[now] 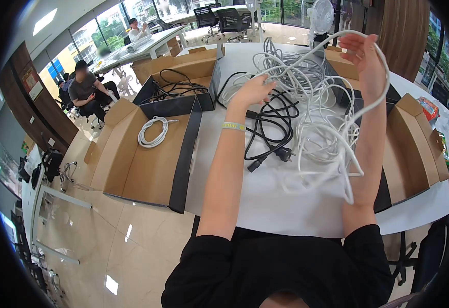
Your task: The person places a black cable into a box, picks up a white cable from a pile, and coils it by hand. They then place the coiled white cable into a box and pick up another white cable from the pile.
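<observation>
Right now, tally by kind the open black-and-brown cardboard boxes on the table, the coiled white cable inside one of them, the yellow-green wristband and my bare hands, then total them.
Boxes: 4
Coiled white cable: 1
Wristband: 1
Bare hands, left and right: 2
Total: 8
Loose black and pale cables: too tangled to count.

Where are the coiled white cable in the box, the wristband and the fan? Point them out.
Coiled white cable (142, 134): head view, left side of the loop.
Wristband (233, 126): head view, middle of the band.
Fan (322, 17): head view, middle of the round grille.
</observation>
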A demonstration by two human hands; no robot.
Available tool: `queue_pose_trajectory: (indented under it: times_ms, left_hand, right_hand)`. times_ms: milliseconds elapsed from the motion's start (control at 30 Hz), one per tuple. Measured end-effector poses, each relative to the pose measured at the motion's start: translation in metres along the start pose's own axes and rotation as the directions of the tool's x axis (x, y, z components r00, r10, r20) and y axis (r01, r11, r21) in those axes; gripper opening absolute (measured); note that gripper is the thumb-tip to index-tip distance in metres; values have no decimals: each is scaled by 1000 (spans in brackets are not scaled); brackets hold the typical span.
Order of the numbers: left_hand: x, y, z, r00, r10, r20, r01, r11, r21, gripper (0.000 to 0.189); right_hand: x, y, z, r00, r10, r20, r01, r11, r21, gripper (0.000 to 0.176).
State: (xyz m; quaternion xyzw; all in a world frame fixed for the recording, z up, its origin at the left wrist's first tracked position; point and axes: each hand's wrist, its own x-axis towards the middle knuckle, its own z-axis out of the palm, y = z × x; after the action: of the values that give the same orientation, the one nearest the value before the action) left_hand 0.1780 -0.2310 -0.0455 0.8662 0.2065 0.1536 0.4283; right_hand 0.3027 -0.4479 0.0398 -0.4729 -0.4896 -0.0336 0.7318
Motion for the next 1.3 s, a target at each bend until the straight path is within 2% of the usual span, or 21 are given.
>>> queue_pose_trajectory:
  times_ms: [33, 167, 233, 300, 333, 400, 467, 533, 600, 667, 700, 767, 800, 867, 900, 933, 967, 1100, 1167, 1200, 1300]
  left_hand:
    - [0, 0, 1, 1000, 30, -3, -30, 993, -116, 56]
    - [6, -2, 8, 992, 98, 80, -86, 986, -141, 59]
    - [14, -8, 26, 959, 254, -129, -183, 897, 403, 59]
    - [5, 5, 37, 954, 232, -187, -146, 911, 387, 59]
    - [-1, 11, 43, 948, 209, -240, -110, 923, 370, 58]
    - [1, 6, 54, 900, 292, -323, -138, 895, 424, 44]
    - [1, 5, 58, 852, 406, -332, -238, 864, 444, 28]
    - [-1, 9, 53, 862, 398, -313, -220, 851, 477, 24]
    - [-3, 9, 44, 872, 390, -295, -201, 837, 510, 22]
    - [-3, 8, 30, 828, 548, -121, -361, 686, 632, 21]
    - [-5, 7, 27, 828, 547, -123, -360, 687, 632, 21]
    - [-10, 11, 18, 833, 541, -115, -396, 729, 558, 22]
    - [-13, 16, 12, 834, 540, -113, -414, 748, 520, 22]
    - [-21, 25, 3, 843, 519, -141, -388, 769, 507, 26]
    - [-23, 30, -3, 873, 459, -168, -332, 809, 484, 32]
    - [-25, 31, -7, 899, 394, -191, -272, 845, 460, 38]
    - [-24, 30, -12, 879, 441, -181, -321, 829, 458, 44]
    - [-41, 51, -21, 797, 529, -292, -393, 821, 414, 47]
    - [-49, 62, -22, 800, 519, -302, -431, 847, 311, 46]
    - [-51, 66, -22, 798, 510, -321, -467, 860, 205, 44]
    - [-52, 71, -15, 807, 518, -284, -492, 855, 163, 43]
  right_hand:
    - [-1, -2, -4, 1000, -18, -1, 18, 999, 47, 54]
    - [-3, -9, -9, 999, -41, 12, 39, 989, 142, 61]
    - [-6, -11, -8, 999, -48, 17, 44, 983, 177, 63]
    - [-6, -14, -10, 970, -154, 190, 65, 912, 405, 58]
    - [-5, -15, -14, 969, -154, 195, 63, 912, 405, 58]
    - [-5, -24, -17, 912, -117, 393, -3, 956, 292, 47]
    - [-13, -31, -18, 912, -104, 396, 5, 970, 242, 40]
    - [-14, -36, -20, 903, -62, 426, 38, 997, 66, 41]
    - [-15, -38, -19, 921, -41, 388, 20, 998, 57, 38]
    - [-14, -36, -22, 944, -63, 325, 81, 996, -42, 39]
    - [-15, -36, -25, 943, -63, 327, 81, 996, -42, 39]
    - [-16, -42, -28, 857, -109, 503, 195, 973, -121, 36]
    - [-18, -47, -28, 855, -114, 506, 201, 972, -121, 36]
    - [-25, -57, -20, 688, -21, 726, 172, 976, -134, 32]
    - [-26, -60, -13, 686, -28, 727, 179, 975, -132, 32]
    - [-29, -62, -3, 655, 135, 744, 184, 926, -330, 29]
    - [-32, -62, 6, 623, 301, 722, 189, 837, -513, 25]
    - [-36, -34, 44, 635, 410, 655, 222, 715, -663, 22]
    - [-38, -10, 59, 619, 410, 670, 389, 581, -715, 27]
    - [-39, 2, 65, 624, 405, 668, 388, 582, -715, 27]
    - [-45, 19, 80, 675, 336, 657, 230, 751, -619, 31]
